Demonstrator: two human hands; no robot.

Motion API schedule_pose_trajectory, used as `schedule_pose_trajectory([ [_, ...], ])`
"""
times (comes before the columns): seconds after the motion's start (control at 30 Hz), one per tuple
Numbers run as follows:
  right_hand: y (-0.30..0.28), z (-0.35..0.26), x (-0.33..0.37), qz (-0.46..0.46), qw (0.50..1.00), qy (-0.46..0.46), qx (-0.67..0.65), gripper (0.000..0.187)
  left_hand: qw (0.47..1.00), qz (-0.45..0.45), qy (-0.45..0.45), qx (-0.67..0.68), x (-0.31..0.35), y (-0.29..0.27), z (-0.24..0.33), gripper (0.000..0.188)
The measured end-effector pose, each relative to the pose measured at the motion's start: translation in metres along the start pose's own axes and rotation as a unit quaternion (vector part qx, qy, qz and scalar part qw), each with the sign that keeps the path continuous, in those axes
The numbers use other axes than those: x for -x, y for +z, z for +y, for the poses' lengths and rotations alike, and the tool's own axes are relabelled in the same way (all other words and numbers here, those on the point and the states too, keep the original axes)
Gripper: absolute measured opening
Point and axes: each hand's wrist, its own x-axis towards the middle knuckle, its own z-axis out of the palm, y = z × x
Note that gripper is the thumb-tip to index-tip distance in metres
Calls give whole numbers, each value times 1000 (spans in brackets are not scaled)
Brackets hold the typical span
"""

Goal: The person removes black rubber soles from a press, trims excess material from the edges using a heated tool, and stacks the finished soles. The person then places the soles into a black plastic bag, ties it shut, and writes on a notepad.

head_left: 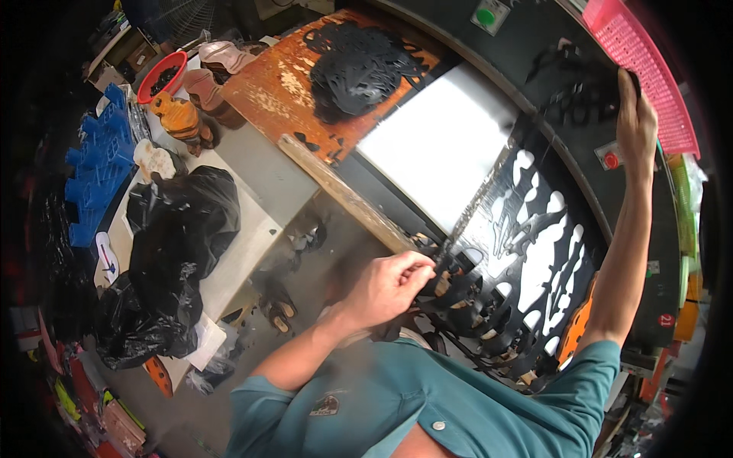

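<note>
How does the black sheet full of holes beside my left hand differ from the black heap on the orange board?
The black sheet is spread mostly flat, while the black heap is piled in a tangle. White shows through the sheet's holes, but the heap looks solid black in its middle. The sheet lies near your left hand; the heap sits farther off on the orange board. Both are black with strip-like parts.

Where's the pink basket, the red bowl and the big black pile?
Pink basket (647, 57): head view, its holey side.
Red bowl (172, 60): head view, its wall.
Black pile (355, 72): head view, its middle.
</note>
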Motion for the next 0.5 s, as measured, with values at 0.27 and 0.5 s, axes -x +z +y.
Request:
schedule_pose_trajectory([
  [0.27, 80, -124, -123, 38, 982, -182, 46, 12, 994, 111, -8, 11, 4, -113, -10, 27],
  [0.5, 264, -286, 8, -189, 933, -259, -165, 14, 970, 241, 8, -19, -62, -172, -39, 35],
])
